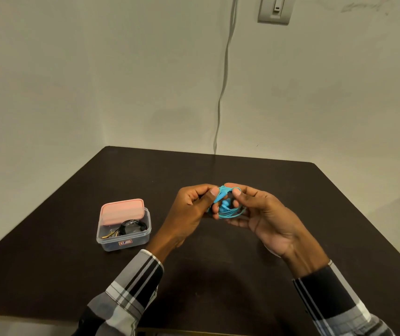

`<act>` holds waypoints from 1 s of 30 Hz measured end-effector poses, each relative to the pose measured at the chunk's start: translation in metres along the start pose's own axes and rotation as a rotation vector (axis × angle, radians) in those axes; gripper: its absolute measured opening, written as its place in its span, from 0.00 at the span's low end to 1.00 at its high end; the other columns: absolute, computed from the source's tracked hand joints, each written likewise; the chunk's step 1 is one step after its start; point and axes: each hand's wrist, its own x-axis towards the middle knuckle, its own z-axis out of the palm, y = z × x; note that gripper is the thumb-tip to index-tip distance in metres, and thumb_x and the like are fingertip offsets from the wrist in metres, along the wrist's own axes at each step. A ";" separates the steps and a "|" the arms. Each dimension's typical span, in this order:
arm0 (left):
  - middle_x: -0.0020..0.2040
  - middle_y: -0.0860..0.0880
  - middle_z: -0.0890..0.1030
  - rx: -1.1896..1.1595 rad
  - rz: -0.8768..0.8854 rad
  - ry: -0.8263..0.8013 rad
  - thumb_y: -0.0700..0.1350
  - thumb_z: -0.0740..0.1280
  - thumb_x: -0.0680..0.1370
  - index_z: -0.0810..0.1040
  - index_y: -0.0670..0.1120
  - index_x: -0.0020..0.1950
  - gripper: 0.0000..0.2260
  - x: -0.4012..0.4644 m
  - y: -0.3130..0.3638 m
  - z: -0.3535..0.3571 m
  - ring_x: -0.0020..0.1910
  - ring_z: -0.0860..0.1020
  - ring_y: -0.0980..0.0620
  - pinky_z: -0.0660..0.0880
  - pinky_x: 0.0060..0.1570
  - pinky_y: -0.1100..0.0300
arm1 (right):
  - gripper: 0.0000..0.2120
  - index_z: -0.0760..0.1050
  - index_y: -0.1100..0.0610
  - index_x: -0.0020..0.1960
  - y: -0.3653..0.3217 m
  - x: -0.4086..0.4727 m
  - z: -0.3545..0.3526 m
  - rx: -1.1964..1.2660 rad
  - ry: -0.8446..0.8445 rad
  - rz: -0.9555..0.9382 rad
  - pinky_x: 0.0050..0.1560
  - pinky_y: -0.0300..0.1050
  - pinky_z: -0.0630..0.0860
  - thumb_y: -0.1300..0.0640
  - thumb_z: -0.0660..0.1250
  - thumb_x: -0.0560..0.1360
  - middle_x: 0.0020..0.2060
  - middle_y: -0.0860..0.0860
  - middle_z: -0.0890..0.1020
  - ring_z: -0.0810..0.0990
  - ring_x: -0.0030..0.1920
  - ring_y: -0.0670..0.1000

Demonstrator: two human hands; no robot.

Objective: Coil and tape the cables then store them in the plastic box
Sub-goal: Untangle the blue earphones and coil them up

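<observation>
A coil of light blue earphone cable [228, 209] hangs between both hands above the middle of the dark table [218, 170]. My left hand [191, 209] pinches the coil's left side with thumb and fingers. My right hand [264, 214] holds the right side, its thumb on top and its fingers curled under the loops. The blue earbuds sit inside the coil. At the left stands a clear plastic box [123, 238] with a black coiled cable [133, 225] inside. Its pink lid [122, 211] lies askew over the far half of the box.
A grey cord [223, 88] runs down the wall behind the table. A wall switch [276, 8] is mounted at the upper right. The table's left and right edges slope toward me; the box sits near the left edge.
</observation>
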 end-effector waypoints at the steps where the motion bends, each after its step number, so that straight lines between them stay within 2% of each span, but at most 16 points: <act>1: 0.37 0.43 0.79 -0.002 0.001 -0.004 0.46 0.62 0.79 0.81 0.41 0.53 0.11 0.000 0.000 0.001 0.35 0.79 0.54 0.79 0.36 0.63 | 0.21 0.79 0.62 0.61 0.000 0.001 0.001 0.028 0.001 -0.002 0.65 0.61 0.75 0.57 0.71 0.69 0.50 0.59 0.84 0.82 0.55 0.60; 4: 0.35 0.48 0.79 -0.023 -0.027 0.002 0.45 0.62 0.80 0.81 0.41 0.54 0.11 0.000 -0.002 0.003 0.34 0.78 0.56 0.79 0.37 0.62 | 0.20 0.78 0.59 0.61 0.001 0.002 0.002 0.083 0.019 -0.047 0.55 0.56 0.81 0.59 0.71 0.69 0.49 0.57 0.85 0.84 0.50 0.56; 7: 0.33 0.50 0.78 -0.175 -0.114 0.039 0.49 0.63 0.78 0.81 0.42 0.56 0.14 -0.001 -0.006 0.004 0.33 0.77 0.55 0.81 0.41 0.54 | 0.19 0.77 0.57 0.63 0.004 0.004 0.002 0.126 0.013 -0.085 0.46 0.47 0.82 0.63 0.70 0.72 0.47 0.55 0.85 0.84 0.43 0.50; 10: 0.32 0.51 0.78 -0.265 -0.148 0.078 0.46 0.63 0.80 0.81 0.41 0.54 0.12 -0.003 -0.006 0.008 0.32 0.76 0.56 0.78 0.37 0.61 | 0.18 0.77 0.58 0.64 0.008 0.007 0.001 0.175 -0.004 -0.099 0.46 0.44 0.82 0.65 0.68 0.74 0.47 0.56 0.84 0.83 0.40 0.47; 12: 0.33 0.50 0.78 -0.271 -0.144 0.095 0.45 0.63 0.80 0.82 0.42 0.52 0.10 -0.003 -0.005 0.010 0.33 0.77 0.56 0.78 0.37 0.62 | 0.18 0.76 0.60 0.65 0.010 0.009 0.000 0.222 -0.012 -0.106 0.45 0.44 0.82 0.66 0.67 0.75 0.47 0.56 0.83 0.83 0.40 0.47; 16: 0.34 0.48 0.79 -0.192 -0.081 0.103 0.44 0.62 0.81 0.82 0.43 0.53 0.10 0.000 -0.003 0.011 0.34 0.78 0.54 0.81 0.42 0.58 | 0.19 0.75 0.62 0.64 0.014 0.013 0.000 0.238 0.000 -0.159 0.51 0.49 0.83 0.65 0.68 0.73 0.52 0.59 0.84 0.85 0.48 0.53; 19: 0.34 0.48 0.79 -0.134 -0.028 0.097 0.43 0.61 0.81 0.82 0.42 0.52 0.10 0.000 -0.002 0.014 0.34 0.78 0.53 0.80 0.40 0.60 | 0.20 0.75 0.62 0.64 0.017 0.016 -0.001 0.247 0.018 -0.179 0.53 0.52 0.82 0.64 0.69 0.72 0.57 0.61 0.81 0.83 0.53 0.57; 23: 0.34 0.47 0.79 -0.083 -0.011 0.075 0.42 0.61 0.82 0.81 0.39 0.50 0.11 -0.001 -0.006 0.015 0.33 0.77 0.53 0.79 0.38 0.61 | 0.19 0.78 0.59 0.60 0.020 0.019 -0.006 0.304 -0.019 -0.259 0.50 0.50 0.82 0.65 0.71 0.70 0.55 0.56 0.81 0.82 0.55 0.55; 27: 0.35 0.44 0.79 -0.071 0.004 0.103 0.41 0.61 0.82 0.81 0.41 0.52 0.10 -0.001 -0.009 0.018 0.34 0.78 0.53 0.79 0.39 0.59 | 0.20 0.78 0.58 0.60 0.020 0.020 -0.008 0.222 -0.048 -0.293 0.50 0.50 0.81 0.62 0.72 0.68 0.56 0.54 0.80 0.81 0.55 0.54; 30: 0.41 0.42 0.83 -0.009 0.067 0.117 0.40 0.61 0.82 0.81 0.41 0.53 0.09 0.002 -0.008 0.019 0.42 0.82 0.46 0.81 0.44 0.58 | 0.25 0.77 0.58 0.62 0.024 0.018 -0.007 0.064 -0.043 -0.282 0.52 0.51 0.81 0.62 0.76 0.66 0.58 0.57 0.80 0.82 0.56 0.56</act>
